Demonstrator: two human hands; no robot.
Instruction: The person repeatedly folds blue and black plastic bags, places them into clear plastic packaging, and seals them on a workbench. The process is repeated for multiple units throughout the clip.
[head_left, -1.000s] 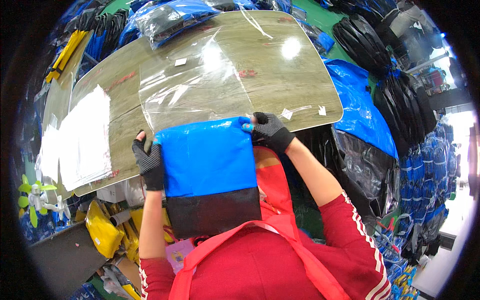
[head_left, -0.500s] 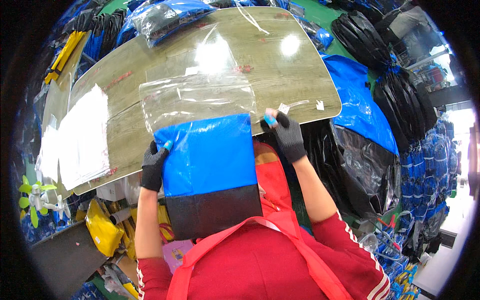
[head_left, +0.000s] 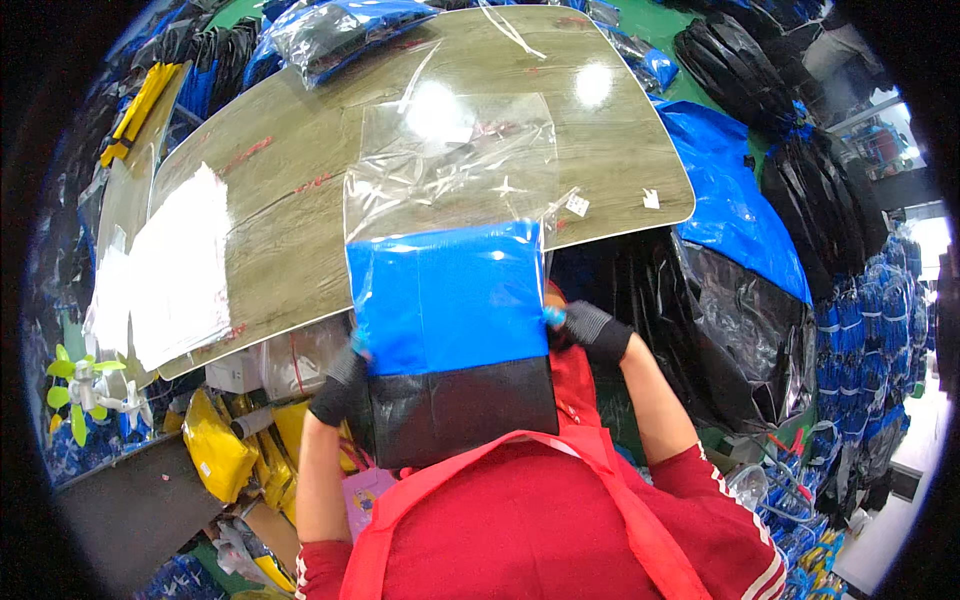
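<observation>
A person in a red apron holds a flat blue-and-black folded item [head_left: 450, 340] in a clear plastic bag [head_left: 450, 170] at centre frame, over the near edge of a wooden table [head_left: 280, 200]. The gloved left hand [head_left: 340, 385] grips its edge at 8 o'clock; the gloved right hand [head_left: 590, 330] pinches its edge at 3 o'clock. A stack of white sheets [head_left: 165, 265] lies at 9 o'clock.

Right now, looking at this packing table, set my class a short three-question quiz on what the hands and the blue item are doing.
1. True or false: both hands grip the blue-and-black item.
2. What does its top edge enter? A) clear bag B) cardboard box C) drawer
3. What lies on the table at the person's left?

Key: 1 true: left hand and right hand hold its sides. 2 A. 3 white sheets.
</observation>
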